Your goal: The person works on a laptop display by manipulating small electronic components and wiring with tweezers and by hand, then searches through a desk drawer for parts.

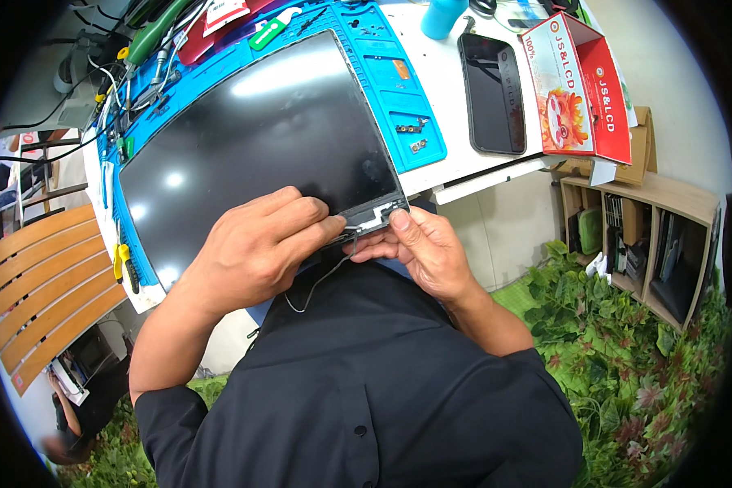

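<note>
A large dark laptop screen lies on a blue repair mat, its near right corner sticking out over the table's front edge. My right hand grips that corner, thumb on top and fingers curled underneath. Beside the thumb, a silvery white strip shows along the screen's bottom border. My left hand is closed at the same border, its fingertips pressed together next to the strip; what they pinch is hidden. A thin grey cable hangs in a loop from the border between my hands, in front of my dark shirt.
The blue mat holds small screws and parts in its compartments. A phone and a red and white box lie to the right. Tools and cables crowd the far left, with yellow-handled pliers nearer. A wooden shelf stands at right.
</note>
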A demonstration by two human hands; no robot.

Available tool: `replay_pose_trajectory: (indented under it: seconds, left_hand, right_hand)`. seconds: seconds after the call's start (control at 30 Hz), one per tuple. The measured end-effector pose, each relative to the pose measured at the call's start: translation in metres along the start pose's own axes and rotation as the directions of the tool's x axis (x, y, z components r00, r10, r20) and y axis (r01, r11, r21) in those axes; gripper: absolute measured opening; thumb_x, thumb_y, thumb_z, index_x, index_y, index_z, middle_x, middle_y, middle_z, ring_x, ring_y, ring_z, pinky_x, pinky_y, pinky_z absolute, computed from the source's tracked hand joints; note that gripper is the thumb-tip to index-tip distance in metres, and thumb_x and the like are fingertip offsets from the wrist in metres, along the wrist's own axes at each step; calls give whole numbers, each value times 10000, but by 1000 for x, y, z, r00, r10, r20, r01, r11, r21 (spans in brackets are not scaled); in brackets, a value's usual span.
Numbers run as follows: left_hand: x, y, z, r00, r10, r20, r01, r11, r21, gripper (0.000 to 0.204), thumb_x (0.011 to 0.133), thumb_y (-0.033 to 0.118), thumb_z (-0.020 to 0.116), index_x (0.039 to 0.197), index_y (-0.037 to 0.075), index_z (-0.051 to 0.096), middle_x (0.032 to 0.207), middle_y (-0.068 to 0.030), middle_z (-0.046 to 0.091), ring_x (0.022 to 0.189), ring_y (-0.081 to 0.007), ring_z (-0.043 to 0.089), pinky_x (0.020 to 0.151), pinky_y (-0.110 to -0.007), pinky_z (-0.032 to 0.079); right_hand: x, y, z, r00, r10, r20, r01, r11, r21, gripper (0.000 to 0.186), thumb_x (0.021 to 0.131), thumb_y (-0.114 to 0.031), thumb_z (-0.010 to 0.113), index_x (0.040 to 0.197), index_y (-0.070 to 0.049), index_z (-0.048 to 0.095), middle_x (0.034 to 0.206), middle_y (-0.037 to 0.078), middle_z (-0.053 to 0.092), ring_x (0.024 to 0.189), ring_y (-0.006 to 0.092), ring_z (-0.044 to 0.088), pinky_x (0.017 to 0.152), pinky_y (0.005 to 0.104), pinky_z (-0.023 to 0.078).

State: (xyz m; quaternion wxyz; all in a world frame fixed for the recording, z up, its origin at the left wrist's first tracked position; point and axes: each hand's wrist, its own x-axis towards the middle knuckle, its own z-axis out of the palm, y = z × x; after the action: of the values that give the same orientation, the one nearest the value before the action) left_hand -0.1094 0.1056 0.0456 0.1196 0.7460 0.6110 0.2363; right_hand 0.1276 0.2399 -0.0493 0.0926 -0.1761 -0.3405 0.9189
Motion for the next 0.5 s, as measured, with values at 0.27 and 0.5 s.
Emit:
replay_pose_trajectory:
  seconds: [0.27, 0.5]
  left_hand:
    - [7, 2, 9, 999, 13, -31, -14, 1000, -21, 425, 750, -20, 828, 1171, 32, 801, 1033, -98, 718, 817, -270, 693, 692, -384, 573]
    - [14, 4, 14, 997, 9, -75, -10, 1000, -14, 429, 756, -34, 815, 1181, 21, 794, 1036, -104, 719, 811, -271, 690, 700, -388, 577]
  right_hand:
    - [-3, -12, -9, 999, 2, 32, -1, 999, -45, 494, 1261, -299, 468, 1458, 128, 619, 1320, 265, 750, 1218, 346, 779, 1078, 464, 646]
    - [-4, -9, -7, 1000, 4, 12, -4, 1000, -27, 465, 1258, -282, 480, 1458, 112, 626, 1297, 255, 753, 1191, 343, 785, 1056, 464, 655]
